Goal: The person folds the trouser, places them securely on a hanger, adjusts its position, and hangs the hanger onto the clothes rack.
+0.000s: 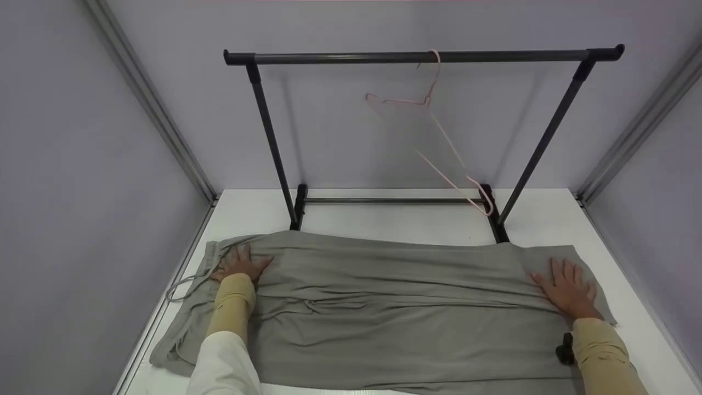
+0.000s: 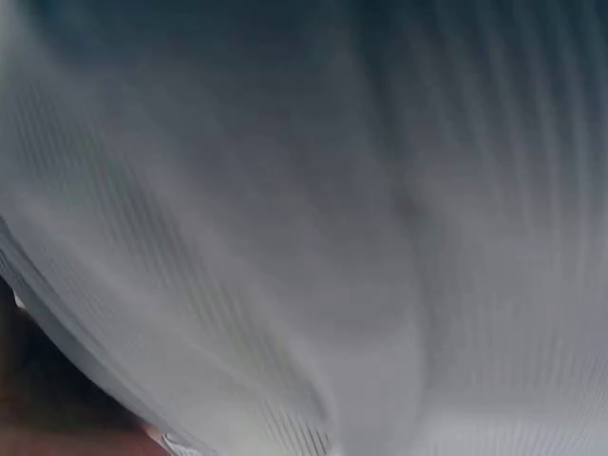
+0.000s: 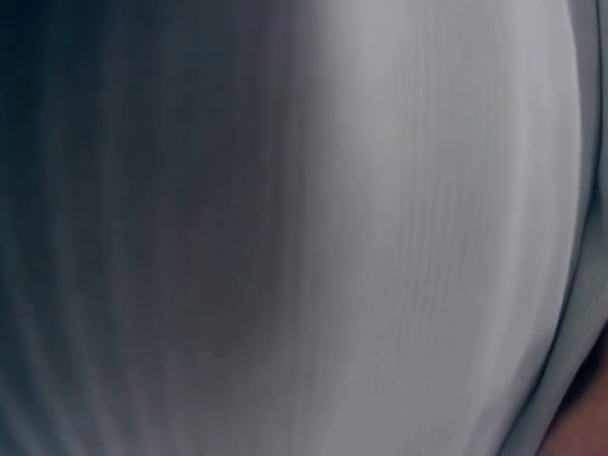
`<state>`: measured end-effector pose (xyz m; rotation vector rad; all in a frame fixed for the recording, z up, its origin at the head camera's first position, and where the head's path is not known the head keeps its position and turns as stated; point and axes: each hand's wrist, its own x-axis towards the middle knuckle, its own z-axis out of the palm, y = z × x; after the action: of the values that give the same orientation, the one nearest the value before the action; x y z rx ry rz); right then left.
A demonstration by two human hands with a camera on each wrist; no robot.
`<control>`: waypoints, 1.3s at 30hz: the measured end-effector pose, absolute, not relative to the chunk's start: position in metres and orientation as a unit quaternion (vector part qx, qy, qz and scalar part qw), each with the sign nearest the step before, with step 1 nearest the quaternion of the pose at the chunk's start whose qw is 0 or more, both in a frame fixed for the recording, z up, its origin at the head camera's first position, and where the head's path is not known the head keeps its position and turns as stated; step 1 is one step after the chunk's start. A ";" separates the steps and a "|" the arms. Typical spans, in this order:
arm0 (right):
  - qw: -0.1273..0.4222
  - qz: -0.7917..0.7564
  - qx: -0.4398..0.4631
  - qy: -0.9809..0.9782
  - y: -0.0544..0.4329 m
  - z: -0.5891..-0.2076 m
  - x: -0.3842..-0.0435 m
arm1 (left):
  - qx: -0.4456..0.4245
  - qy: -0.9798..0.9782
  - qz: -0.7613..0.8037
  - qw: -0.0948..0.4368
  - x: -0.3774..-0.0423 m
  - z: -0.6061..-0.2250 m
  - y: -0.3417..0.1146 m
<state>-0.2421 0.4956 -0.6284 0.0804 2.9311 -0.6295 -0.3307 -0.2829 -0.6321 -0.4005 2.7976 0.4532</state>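
Lying on the surface [image 1: 395, 222] at six o'clock, the cloth [image 1: 395, 323] is looking mostly spread, its middle needing smoothing; we are resting left hand [image 1: 240, 267] at eight, right hand [image 1: 568, 288] at four, splayed, gripping nothing.

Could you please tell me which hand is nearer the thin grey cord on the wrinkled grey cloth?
The left hand: it rests right by the thin grey cord, whereas the right hand rests on the opposite end of the wrinkled grey cloth.
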 end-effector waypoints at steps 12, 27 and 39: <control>0.069 -0.218 0.032 0.973 0.513 -0.618 -0.243 | -0.151 0.974 0.115 0.126 -0.327 -0.631 -0.292; 0.074 -0.248 0.057 0.964 0.521 -0.617 -0.243 | -0.075 0.952 0.287 0.074 -0.316 -0.649 -0.323; 0.091 -0.255 0.083 0.959 0.520 -0.614 -0.253 | -0.076 0.960 0.252 0.094 -0.315 -0.641 -0.318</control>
<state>-0.2529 0.5204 -0.6141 0.2456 2.8501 -0.7591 -0.3150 -0.3176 -0.6406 -0.2253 2.8484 0.7479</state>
